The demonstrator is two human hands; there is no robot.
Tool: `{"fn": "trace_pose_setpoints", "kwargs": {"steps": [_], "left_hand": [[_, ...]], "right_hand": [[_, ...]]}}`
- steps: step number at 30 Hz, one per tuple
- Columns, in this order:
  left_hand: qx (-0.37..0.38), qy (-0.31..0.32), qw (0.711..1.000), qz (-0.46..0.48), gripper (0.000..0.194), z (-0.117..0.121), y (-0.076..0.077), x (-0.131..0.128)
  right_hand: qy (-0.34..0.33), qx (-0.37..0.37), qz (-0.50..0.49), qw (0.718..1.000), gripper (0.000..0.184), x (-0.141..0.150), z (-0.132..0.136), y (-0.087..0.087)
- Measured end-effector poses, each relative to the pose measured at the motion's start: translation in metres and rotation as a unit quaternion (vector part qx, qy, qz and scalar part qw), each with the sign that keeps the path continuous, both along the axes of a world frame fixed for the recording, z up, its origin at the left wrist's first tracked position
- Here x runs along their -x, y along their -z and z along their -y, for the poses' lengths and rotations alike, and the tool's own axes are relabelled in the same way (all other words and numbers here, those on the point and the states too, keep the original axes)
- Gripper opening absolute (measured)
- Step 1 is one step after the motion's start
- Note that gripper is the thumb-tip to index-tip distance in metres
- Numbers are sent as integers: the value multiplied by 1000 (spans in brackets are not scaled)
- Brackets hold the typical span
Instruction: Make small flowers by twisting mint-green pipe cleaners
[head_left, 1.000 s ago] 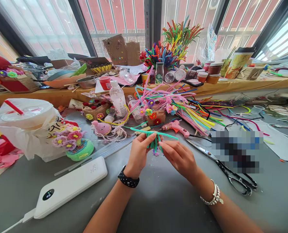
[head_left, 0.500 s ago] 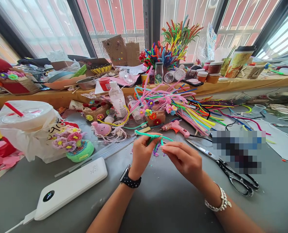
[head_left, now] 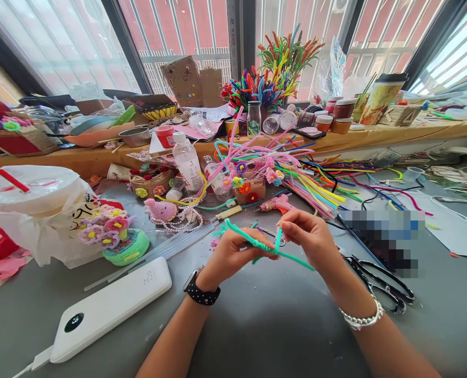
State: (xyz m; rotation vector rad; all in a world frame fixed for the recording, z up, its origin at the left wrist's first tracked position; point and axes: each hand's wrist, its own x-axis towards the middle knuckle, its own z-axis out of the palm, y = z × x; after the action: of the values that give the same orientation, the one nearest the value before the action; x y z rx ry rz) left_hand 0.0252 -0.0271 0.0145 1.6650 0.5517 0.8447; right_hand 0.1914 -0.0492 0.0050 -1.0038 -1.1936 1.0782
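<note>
Over the middle of the grey table, my left hand (head_left: 233, 256) pinches a length of green pipe cleaner (head_left: 253, 239) that has coils wound round part of it. One straight end sticks out to the lower right, and another end points up and left past my fingers. My right hand (head_left: 302, 231) is closed on a short upright strand of the same green pipe cleaner, pulled up beside the coils. Beyond my hands lies a pink glue gun (head_left: 273, 203), partly behind my right fingers. Large black-handled scissors (head_left: 383, 286) lie right of my right wrist, their blades mostly hidden.
A white power bank (head_left: 113, 310) with a cable lies at the left front. Behind it stand a potted pipe-cleaner flower ornament (head_left: 125, 247) and a bagged drink cup (head_left: 36, 197). Clear glue sticks (head_left: 178, 244) and a heap of coloured pipe cleaners (head_left: 316, 191) lie farther back.
My right hand has risen and turned, lifting the green strand upward. My left hand has dropped slightly, and the pipe cleaner now slants down to the right. The view has shifted a little.
</note>
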Motion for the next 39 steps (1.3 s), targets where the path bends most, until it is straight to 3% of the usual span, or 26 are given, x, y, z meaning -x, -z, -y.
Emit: {"fn": "trace_pose_setpoints", "kwargs": {"steps": [4,12,17,22,31,36,39], "left_hand": [[62,-17,993,98,6,1,6,-3],[-41,-158,977,136,3,-2,5,-5],[32,-120,978,170,4,0,2,-8],[77,-158,962,210,10,3,6,-11],[103,-153,962,203,8,1,9,-12],[131,-177,959,177,7,-5,8,-9],[168,-200,949,175,9,-8,6,-8]], "right_hand": [[-67,65,-63,994,24,8,-2,5],[-111,98,-100,984,25,16,-1,8],[-136,104,-119,978,23,16,0,9],[-144,125,-115,975,26,17,-1,9],[-202,188,-172,946,25,26,3,13],[-171,187,-155,955,21,24,-3,20],[-76,162,-113,977,21,13,-9,19]]}}
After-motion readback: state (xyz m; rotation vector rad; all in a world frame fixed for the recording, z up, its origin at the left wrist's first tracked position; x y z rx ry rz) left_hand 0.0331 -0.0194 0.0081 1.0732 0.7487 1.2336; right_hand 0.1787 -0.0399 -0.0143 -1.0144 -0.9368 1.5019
